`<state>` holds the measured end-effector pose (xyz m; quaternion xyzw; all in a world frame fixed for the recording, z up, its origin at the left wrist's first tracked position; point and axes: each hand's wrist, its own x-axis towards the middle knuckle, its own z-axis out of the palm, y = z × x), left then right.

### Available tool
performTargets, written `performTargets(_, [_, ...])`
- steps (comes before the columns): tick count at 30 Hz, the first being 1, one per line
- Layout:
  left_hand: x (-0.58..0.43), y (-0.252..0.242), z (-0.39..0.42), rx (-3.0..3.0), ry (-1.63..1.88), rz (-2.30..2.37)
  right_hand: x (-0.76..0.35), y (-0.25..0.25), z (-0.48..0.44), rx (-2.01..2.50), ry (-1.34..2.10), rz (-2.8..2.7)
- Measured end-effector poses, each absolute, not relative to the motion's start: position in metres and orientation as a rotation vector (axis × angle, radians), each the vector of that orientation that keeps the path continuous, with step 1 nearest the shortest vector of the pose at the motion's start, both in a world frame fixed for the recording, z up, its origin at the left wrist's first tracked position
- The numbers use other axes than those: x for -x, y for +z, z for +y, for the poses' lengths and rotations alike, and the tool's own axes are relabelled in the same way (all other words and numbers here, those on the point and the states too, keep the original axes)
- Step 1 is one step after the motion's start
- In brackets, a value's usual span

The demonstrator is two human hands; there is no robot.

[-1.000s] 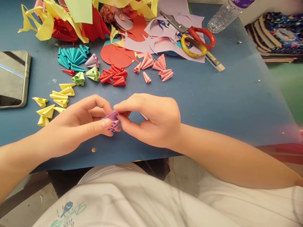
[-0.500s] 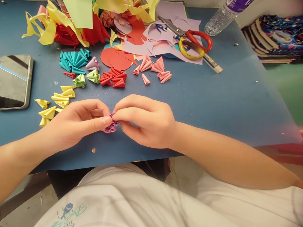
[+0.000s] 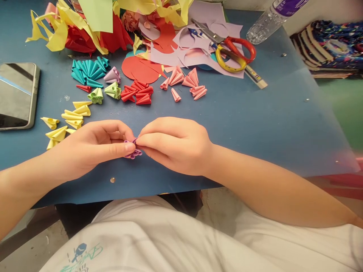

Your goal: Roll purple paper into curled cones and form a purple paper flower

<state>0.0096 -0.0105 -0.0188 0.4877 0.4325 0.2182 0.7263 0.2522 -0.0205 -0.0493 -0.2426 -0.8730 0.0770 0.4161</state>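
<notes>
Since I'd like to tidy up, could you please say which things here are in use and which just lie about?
In use: left hand, right hand, purple paper cones.
Lying about: phone, scissors, bottle, paper scraps.

Soft, even light falls from above on the matte blue tabletop (image 3: 255, 121), bright enough for vivid colours. Faint, soft-edged shadows lie under the left hand (image 3: 93, 147) and the right hand (image 3: 176, 145). These hands and the small purple rolled-paper piece (image 3: 132, 153) pinched between them are sharp. The dark glossy phone screen (image 3: 15, 94) shows pale reflections. The clear plastic bottle (image 3: 265, 24) glints. At the right the table's edge bows and smears, with a reddish haze low down. The white shirt (image 3: 170, 241) is soft.
</notes>
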Motion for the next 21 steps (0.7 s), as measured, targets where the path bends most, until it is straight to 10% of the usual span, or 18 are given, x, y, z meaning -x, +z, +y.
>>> performTargets(21, [-0.0098,-0.0147,-0.0099,-0.984,0.503,1.001,-0.2540,-0.0461,-0.0172,0.556,0.160,-2.149])
